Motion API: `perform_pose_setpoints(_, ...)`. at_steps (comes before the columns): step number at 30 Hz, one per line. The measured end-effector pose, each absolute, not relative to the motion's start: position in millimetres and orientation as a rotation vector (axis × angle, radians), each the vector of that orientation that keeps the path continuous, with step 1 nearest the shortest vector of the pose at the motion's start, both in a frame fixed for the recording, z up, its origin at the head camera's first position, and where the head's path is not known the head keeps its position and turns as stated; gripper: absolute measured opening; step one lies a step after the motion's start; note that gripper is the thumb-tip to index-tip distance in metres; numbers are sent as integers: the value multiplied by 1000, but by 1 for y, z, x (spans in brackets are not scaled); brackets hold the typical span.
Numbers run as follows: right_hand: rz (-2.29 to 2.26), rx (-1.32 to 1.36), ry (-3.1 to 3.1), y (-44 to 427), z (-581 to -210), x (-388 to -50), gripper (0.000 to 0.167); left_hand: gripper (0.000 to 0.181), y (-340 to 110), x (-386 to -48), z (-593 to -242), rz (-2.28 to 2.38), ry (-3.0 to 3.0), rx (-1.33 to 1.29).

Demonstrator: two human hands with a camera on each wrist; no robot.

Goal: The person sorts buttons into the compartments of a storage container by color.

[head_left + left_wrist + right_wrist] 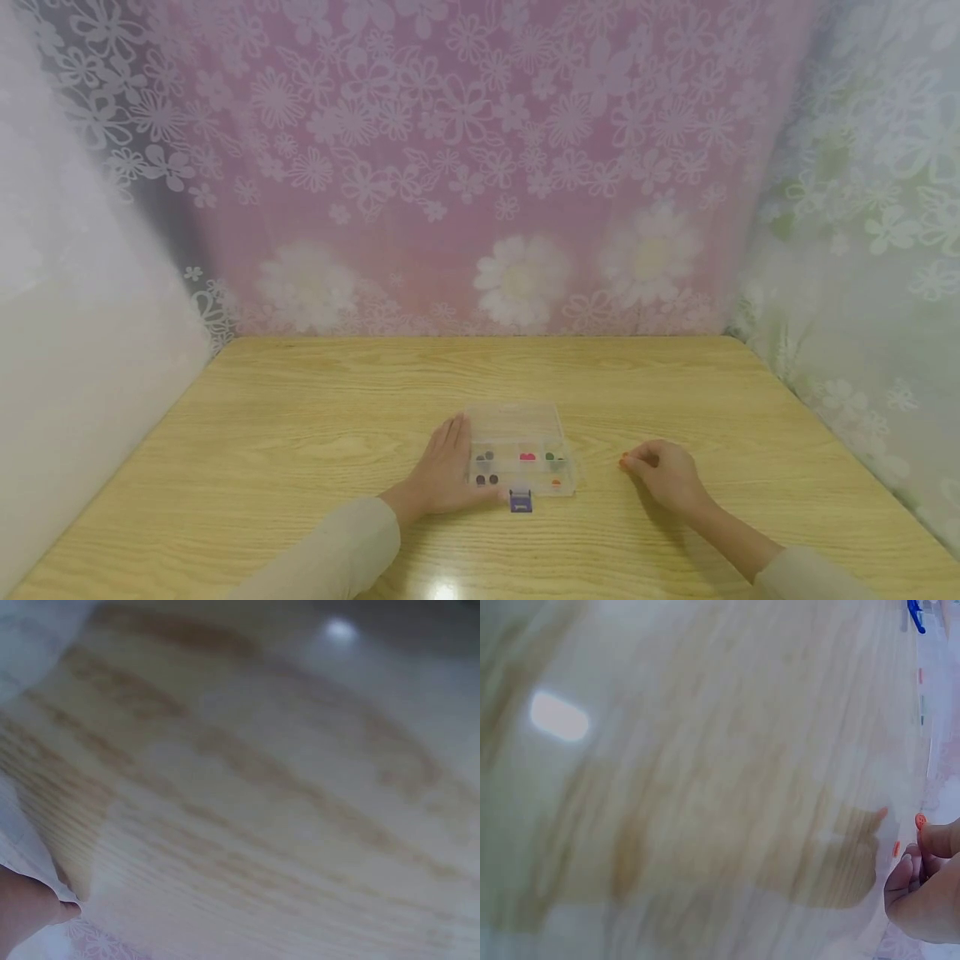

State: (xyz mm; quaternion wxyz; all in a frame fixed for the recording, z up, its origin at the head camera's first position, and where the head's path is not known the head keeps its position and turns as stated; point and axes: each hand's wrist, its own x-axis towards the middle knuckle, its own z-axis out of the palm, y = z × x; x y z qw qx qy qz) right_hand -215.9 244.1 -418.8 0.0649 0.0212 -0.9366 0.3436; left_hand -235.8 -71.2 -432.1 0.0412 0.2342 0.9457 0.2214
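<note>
A clear plastic compartment box lies on the table with its lid folded back and a blue-purple latch at the front. My left hand rests along its left side, fingers straight and thumb along the front edge. To the right of the box, my right hand pinches an orange button between thumb and finger. Another orange spot shows by the fingers in the right wrist view; whether it is held I cannot tell. An orange piece sits in the front right compartment.
Dark round pieces are in the left compartments. Pink pieces lie in the back middle and dark green ones at back right. The wood-grain table is bordered by flowered curtains.
</note>
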Motion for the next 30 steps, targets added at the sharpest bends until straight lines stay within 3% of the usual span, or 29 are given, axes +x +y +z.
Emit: perform_pose_setpoints(30, 1232, 70, -2797, 205, -404, -210, 11, 117, -72, -239, -438, 683, 2900, 725)
